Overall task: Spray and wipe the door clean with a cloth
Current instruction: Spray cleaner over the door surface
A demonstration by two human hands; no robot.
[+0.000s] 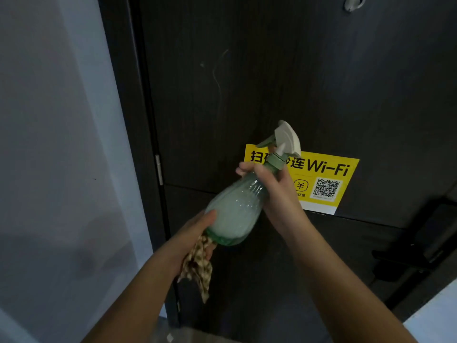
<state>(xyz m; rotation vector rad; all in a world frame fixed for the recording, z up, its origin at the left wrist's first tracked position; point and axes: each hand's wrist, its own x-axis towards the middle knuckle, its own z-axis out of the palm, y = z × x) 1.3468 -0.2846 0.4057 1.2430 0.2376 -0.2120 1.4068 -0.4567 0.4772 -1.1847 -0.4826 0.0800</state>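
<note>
1. The bottle (237, 206) was held in front of the door (247, 82), just left of the sticker (329, 169), tilted so that its spray head overlapped the sticker's upper left corner.
2. The bottle's neck was wrapped by the right hand (277, 191), with the fingers curled fully round it. No finger was seen on the trigger (265, 141).
3. The cloth (197, 271) was gripped in the left hand (195, 231), below and left of the sticker, with its loose end hanging down. The bottle's base was steadied by the same hand's thumb.
4. Pale streaks (217, 78) were visible on the door above and left of the sticker. No droplets or wet patches could be made out on the dark surface.
5. From this the task was judged to be at its start. The bottle was being readied and no spraying could be confirmed. The cloth was not touching the door, so all the wiping was left to do.
6. A handle (420, 256) was seen below and right of the sticker, and a hook (353, 2) well above it. Both would have to be worked around.
</note>
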